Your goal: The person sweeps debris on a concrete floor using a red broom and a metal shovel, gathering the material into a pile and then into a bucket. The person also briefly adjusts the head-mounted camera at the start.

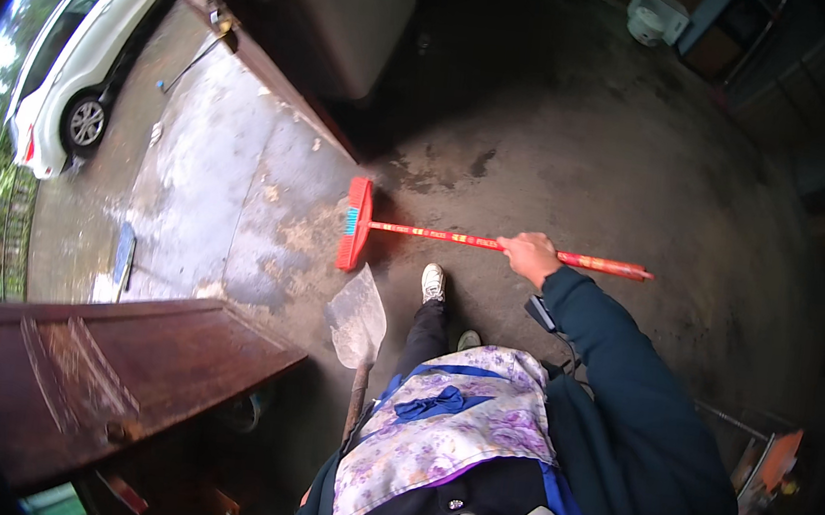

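My right hand [531, 257] is closed around the red patterned handle of a push broom [441, 236]. The broom's red head, with a blue-green patch among its bristles, points left toward the doorway. Just below the broom head lies the flat grey metal blade of a shovel [359, 318], its brown shaft running down beside my left side. My left hand is out of view, so I cannot see whether it touches the shaft.
A brown wooden door leaf [144, 372] stands at the lower left, another door edge [285, 105] at the upper left. Outside is a white car [74, 71]. A large pale container [346, 24] stands behind the upper door; a metal frame [756, 463] is at lower right.
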Demonstrator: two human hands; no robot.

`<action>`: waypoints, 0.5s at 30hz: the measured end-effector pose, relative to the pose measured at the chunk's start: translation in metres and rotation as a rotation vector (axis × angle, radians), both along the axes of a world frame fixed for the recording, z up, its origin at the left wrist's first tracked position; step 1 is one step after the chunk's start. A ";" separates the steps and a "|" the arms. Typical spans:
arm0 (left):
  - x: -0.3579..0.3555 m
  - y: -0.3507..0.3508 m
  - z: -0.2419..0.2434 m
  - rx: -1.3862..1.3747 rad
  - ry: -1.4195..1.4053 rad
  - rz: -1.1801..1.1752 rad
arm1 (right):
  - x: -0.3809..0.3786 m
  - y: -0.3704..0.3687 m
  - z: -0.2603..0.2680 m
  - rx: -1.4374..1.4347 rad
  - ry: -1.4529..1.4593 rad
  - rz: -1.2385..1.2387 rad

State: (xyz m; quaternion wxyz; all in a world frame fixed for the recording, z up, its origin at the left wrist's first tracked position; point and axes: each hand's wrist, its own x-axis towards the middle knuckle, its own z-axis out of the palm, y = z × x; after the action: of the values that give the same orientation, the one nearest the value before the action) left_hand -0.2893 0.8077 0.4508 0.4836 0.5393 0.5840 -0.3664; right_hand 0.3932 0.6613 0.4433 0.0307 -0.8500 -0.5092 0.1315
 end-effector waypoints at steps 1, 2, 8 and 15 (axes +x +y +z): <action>0.015 0.016 -0.004 -0.003 0.002 -0.006 | 0.012 0.008 -0.001 -0.050 0.000 -0.039; 0.028 0.033 -0.007 -0.003 0.008 -0.007 | 0.023 0.008 0.001 -0.118 0.031 -0.105; 0.092 0.135 -0.037 -0.038 0.046 -0.022 | 0.072 -0.113 0.035 -0.335 0.268 -0.586; 0.171 0.249 -0.096 -0.104 0.066 -0.119 | -0.021 -0.364 0.041 -0.244 0.222 -1.072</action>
State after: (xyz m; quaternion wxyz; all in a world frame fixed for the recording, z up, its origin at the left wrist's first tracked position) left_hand -0.1178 1.0566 0.3552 0.4689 0.5349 0.5466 -0.4418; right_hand 0.3722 0.2978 0.4845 0.0480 -0.9684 0.0191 0.2442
